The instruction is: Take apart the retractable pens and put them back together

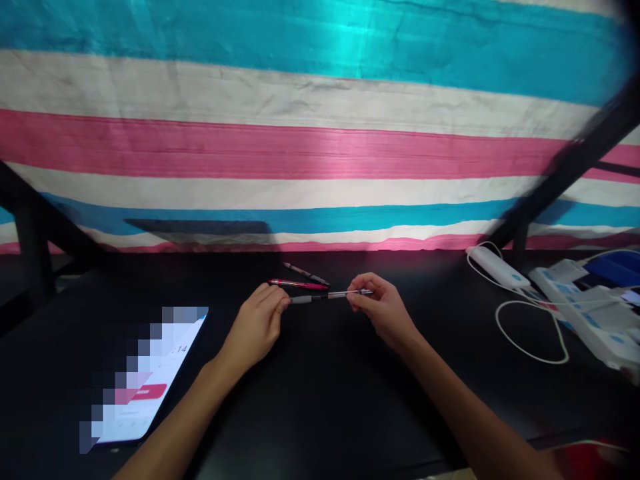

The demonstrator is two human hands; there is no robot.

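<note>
Between my hands a slim pen (327,296) is held level just above the black table, its left part grey and its right part clear. My left hand (260,320) closes round the grey end, which partly hides in the fingers. The fingertips of my right hand (377,303) pinch the clear part near the other end, and a dark tip shows past them. Right behind it lies a red pen (299,285). A second pen, dark with a pale section (306,274), rests slantwise beyond the red one.
To the left a lit tablet or phone screen (155,387), partly pixelated, lies on the black table (310,400). White power strips (585,313) and a looped white cable (565,357) occupy the right side. Behind hangs a striped sheet (320,153) between dark slanting bars (560,167).
</note>
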